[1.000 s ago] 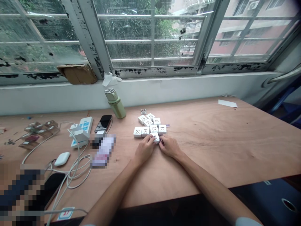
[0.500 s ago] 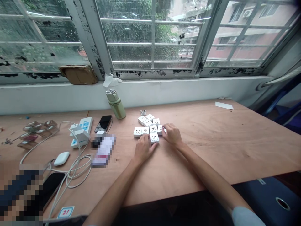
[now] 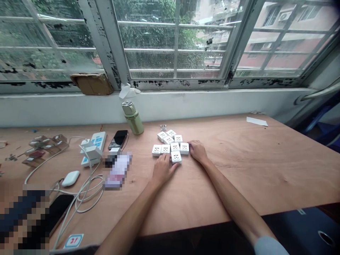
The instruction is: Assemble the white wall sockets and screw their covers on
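Several white socket cubes (image 3: 170,143) lie clustered on the wooden table (image 3: 239,170), their socket faces up. My left hand (image 3: 162,170) rests on the table with bent fingers and thumb pressed round the front cube (image 3: 176,157). My right hand (image 3: 198,150) lies just right of the cluster. Its fingers are curled, and their tips are against the rightmost cube (image 3: 184,148). What those fingers enclose is hidden.
A green bottle (image 3: 132,118) stands behind the cubes, with a small metal part (image 3: 163,127) beside it. To the left are a black phone (image 3: 118,139), a power strip (image 3: 92,147) with white cables, a white case (image 3: 70,178) and small trays (image 3: 42,147). A paper slip (image 3: 256,121) lies far right.
My right hand has left the front cube, moved up and right, and settled beside the rightmost cube. My left hand stays at the front cube.
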Demonstrator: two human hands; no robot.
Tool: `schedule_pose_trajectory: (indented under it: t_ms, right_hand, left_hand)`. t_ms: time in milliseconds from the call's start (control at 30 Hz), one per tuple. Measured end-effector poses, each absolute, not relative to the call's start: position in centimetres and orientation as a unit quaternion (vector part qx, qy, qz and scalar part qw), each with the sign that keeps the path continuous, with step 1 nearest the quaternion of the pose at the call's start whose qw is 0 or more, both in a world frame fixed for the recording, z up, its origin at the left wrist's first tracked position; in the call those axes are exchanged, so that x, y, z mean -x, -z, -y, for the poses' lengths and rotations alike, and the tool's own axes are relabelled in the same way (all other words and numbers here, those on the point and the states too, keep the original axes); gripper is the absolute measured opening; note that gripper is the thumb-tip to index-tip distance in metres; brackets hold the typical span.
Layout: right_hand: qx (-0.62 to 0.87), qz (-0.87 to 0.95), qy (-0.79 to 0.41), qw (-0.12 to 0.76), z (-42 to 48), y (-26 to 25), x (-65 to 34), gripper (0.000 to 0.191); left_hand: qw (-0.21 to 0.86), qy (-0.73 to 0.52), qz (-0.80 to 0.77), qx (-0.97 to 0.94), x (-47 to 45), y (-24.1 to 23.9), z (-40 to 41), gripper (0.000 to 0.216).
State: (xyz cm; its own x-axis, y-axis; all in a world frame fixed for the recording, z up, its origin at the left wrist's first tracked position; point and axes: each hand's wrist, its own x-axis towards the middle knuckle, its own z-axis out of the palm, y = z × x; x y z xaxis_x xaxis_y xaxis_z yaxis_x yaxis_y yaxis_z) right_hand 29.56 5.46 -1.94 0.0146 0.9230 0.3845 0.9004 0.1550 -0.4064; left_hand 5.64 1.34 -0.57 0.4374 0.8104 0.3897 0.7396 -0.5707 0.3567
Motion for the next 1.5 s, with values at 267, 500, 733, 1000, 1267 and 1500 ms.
schedule_pose_trajectory:
  t_ms: [267, 500, 733, 1000, 1267, 1500]
  right_hand:
    - [0.568, 0.519, -0.236, 0.594, -7.0, 1.6, -30.0, 0.029]
    - [0.402, 0.325, -0.391, 0.762, -5.5, -2.6, -27.2, 0.044]
    - [0.47, 0.411, -0.321, 0.712, -3.0, -3.3, -24.4, 0.05]
    - [0.493, 0.445, -0.307, 0.681, -3.2, -2.5, -24.1, 0.047]
    - [0.495, 0.459, -0.311, 0.669, -3.4, -1.7, -24.0, 0.048]
    - [0.495, 0.475, -0.291, 0.667, -3.3, -1.7, -23.9, 0.047]
  left_hand:
    - [0.073, -0.264, -0.461, -0.844, -5.6, 0.4, -1.3, 0.034]
    - [0.079, -0.273, -0.457, -0.843, -5.5, 0.3, -1.3, 0.034]
    - [0.075, -0.267, -0.456, -0.846, -5.5, 0.3, -1.3, 0.034]
    - [0.074, -0.263, -0.459, -0.845, -5.5, 0.3, -1.2, 0.035]
    - [0.068, -0.266, -0.455, -0.847, -5.5, 0.4, -1.2, 0.034]
    - [0.072, -0.267, -0.454, -0.847, -5.4, 0.3, -1.3, 0.034]
